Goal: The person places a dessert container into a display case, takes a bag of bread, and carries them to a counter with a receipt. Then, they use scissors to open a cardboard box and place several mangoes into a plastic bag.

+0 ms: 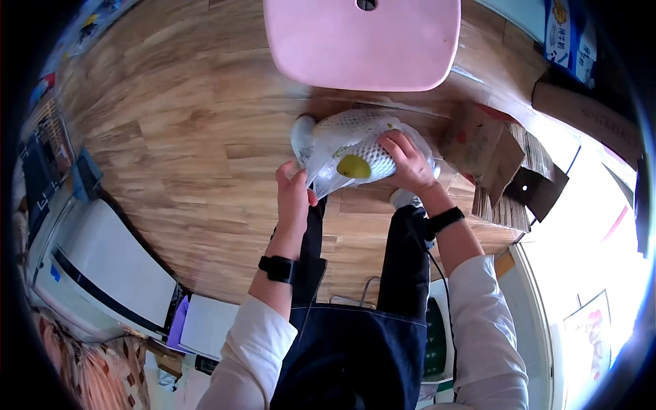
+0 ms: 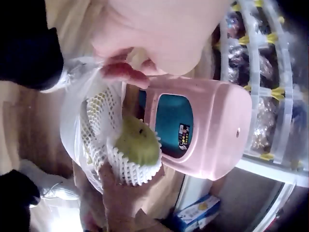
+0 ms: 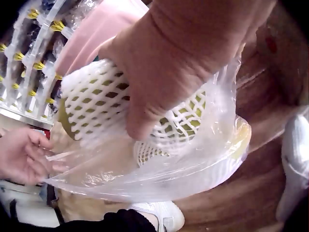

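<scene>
A green fruit (image 1: 354,166) in a white foam net sits at the mouth of a clear plastic bag (image 1: 328,152). My right hand (image 1: 408,162) grips the netted fruit (image 3: 96,99) from above, thumb on one side. My left hand (image 1: 294,198) pinches the bag's edge between thumb and fingers; in the right wrist view that hand (image 3: 24,155) holds the film stretched. More netted fruit (image 2: 99,113) lies inside the bag in the left wrist view, beside the green fruit (image 2: 137,142).
A pink stool (image 1: 362,48) stands just beyond the bag. Opened cardboard boxes (image 1: 485,150) are at the right on the wood floor (image 1: 205,137). A white appliance (image 1: 116,266) is at the left. My shoes flank the bag. Clear bins (image 2: 263,87) show in the left wrist view.
</scene>
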`<state>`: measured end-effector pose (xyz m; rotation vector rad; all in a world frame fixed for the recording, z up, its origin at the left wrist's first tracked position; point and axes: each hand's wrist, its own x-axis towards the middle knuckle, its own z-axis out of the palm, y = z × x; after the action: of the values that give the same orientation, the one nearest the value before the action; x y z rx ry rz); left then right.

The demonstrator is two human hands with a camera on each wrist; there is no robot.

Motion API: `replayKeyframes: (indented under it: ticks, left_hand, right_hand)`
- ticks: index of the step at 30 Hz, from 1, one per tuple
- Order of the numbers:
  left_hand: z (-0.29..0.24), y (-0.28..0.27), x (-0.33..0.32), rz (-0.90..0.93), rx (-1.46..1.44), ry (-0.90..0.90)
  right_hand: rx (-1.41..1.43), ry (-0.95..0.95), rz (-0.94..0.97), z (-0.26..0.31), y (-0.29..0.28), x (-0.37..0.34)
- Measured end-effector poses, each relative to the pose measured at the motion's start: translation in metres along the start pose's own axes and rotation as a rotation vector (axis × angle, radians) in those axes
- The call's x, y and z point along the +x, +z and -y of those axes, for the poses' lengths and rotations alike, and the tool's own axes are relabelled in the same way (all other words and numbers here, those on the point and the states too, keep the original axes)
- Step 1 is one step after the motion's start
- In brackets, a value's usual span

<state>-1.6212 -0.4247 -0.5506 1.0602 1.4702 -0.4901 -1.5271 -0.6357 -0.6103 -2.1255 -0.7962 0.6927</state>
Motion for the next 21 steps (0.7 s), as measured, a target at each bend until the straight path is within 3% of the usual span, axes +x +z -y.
replayKeyframes:
  ticks: [1, 3, 4, 6, 10, 11, 12, 13, 14, 15, 16, 17, 19, 20, 21]
  left_hand:
    - [-0.002, 0.003, 0.000, 0.002, -0.007, -0.002]
    - [-0.002, 0.012, -0.004, -0.096, 0.335, 0.042]
    - [-0.002, 0.015, -0.006, -0.082, 0.334, 0.035]
    - [-0.009, 0.013, -0.005, 0.135, 0.645, -0.001]
    - [-0.003, 0.011, -0.004, 0.054, 0.659, 0.011]
    - [-0.001, 0.010, -0.002, 0.040, 0.776, 0.136]
    - [0.000, 0.011, -0.008, 0.044, 0.785, 0.127]
    - [-0.003, 0.016, -0.016, 0.002, 0.775, 0.211]
    - [-0.006, 0.021, -0.021, -0.039, 0.756, 0.305]
    - [0.018, 0.016, -0.006, -0.104, 0.959, 0.524]
    - [0.020, 0.018, -0.006, -0.106, 0.944, 0.538]
    - [0.022, 0.019, -0.009, -0.137, 0.863, 0.529]
    - [0.031, 0.020, -0.015, -0.191, 0.756, 0.536]
    - [0.033, 0.022, -0.017, -0.192, 0.748, 0.548]
    - [0.033, 0.022, -0.021, -0.110, 0.583, 0.460]
  right_hand:
    - [-0.042, 0.034, 0.054, 0.004, -0.003, 0.001]
    - [-0.133, 0.142, 0.173, 0.013, -0.001, 0.000]
    - [-0.143, 0.154, 0.177, 0.014, 0.007, -0.002]
    - [-0.398, 0.094, 0.238, 0.005, 0.036, 0.001]
    - [-0.570, 0.078, 0.166, 0.008, 0.075, 0.004]
    - [-0.384, 0.060, 0.104, 0.021, 0.063, 0.008]
    - [-0.202, 0.045, 0.042, 0.032, 0.051, 0.009]
    - [-0.342, -0.013, -0.110, 0.037, 0.041, 0.008]
    - [-0.352, -0.012, -0.110, 0.042, 0.029, 0.003]
    - [-0.511, 0.192, -0.242, 0.049, 0.012, -0.003]
    - [-0.664, 0.394, -0.378, 0.049, 0.000, -0.007]
    - [-0.673, 0.385, -0.382, 0.039, 0.001, -0.012]
    - [-0.666, 1.009, -0.295, 0.014, 0.016, -0.038]
    - [-0.671, 1.002, -0.308, 0.004, 0.018, -0.048]
    - [0.123, 0.971, -0.395, -0.004, 0.019, -0.054]
